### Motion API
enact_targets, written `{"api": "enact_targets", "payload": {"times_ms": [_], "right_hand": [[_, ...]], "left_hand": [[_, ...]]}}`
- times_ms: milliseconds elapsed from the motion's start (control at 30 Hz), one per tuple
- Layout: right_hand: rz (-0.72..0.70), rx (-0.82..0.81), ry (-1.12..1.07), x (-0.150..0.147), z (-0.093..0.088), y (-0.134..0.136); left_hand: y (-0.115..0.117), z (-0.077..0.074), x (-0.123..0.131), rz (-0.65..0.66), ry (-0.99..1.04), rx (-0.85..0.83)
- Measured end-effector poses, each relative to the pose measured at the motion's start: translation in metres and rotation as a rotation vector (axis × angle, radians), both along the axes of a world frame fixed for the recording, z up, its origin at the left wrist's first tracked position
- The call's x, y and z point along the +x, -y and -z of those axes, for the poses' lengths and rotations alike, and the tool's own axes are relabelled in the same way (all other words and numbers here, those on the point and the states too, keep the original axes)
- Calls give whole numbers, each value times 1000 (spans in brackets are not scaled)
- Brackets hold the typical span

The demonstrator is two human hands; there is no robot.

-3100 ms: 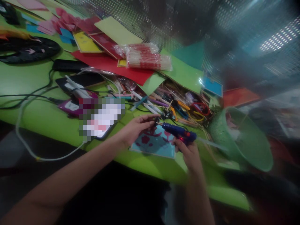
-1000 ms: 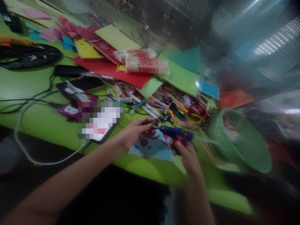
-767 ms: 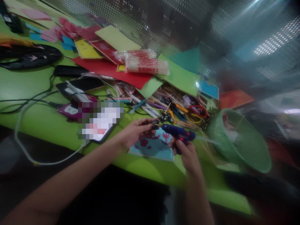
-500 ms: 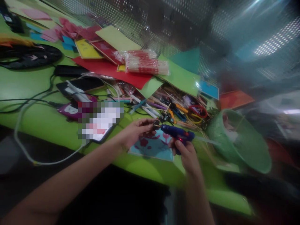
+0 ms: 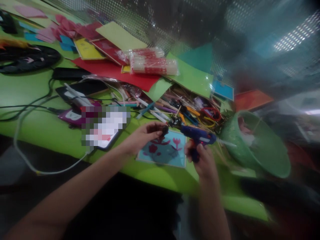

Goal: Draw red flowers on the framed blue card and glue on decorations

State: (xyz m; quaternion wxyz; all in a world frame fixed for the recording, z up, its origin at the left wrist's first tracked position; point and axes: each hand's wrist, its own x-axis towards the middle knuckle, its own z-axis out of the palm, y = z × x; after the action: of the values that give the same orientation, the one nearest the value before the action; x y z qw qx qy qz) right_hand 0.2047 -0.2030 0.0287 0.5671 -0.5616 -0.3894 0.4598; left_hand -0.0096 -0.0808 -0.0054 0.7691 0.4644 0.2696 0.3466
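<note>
Pinched in the fingertips of my left hand (image 5: pixel 147 135) is a small dark round piece (image 5: pixel 165 129), too blurred to name. My right hand (image 5: pixel 201 155) is wrapped around the handle of a blue glue gun (image 5: pixel 198 134). A red light glows on the gun, and a whitish glue stick (image 5: pixel 226 143) juts from its back end. Its nozzle points left, a short way from the dark piece. Below both hands lies a light-blue card (image 5: pixel 162 156) with dark red flower shapes; my left hand partly covers its upper edge.
A phone (image 5: pixel 108 131) with a blurred screen and a white cable lies left of my hands. Behind are pencils, scissors (image 5: pixel 212 114) and wrapped stick bundles (image 5: pixel 153 63) on coloured paper. A green bowl (image 5: pixel 265 146) stands tilted at the right. The green table's front edge is close to me.
My right hand has drawn the glue gun to the right, so its nozzle is now apart from the dark piece. My left hand still holds the piece. The view has shifted slightly.
</note>
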Motion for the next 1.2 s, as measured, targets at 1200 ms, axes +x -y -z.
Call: {"api": "enact_targets", "payload": {"times_ms": [1200], "right_hand": [[24, 44, -74, 13, -6, 7]], "left_hand": [[20, 21, -16, 48, -780, 1122]]}}
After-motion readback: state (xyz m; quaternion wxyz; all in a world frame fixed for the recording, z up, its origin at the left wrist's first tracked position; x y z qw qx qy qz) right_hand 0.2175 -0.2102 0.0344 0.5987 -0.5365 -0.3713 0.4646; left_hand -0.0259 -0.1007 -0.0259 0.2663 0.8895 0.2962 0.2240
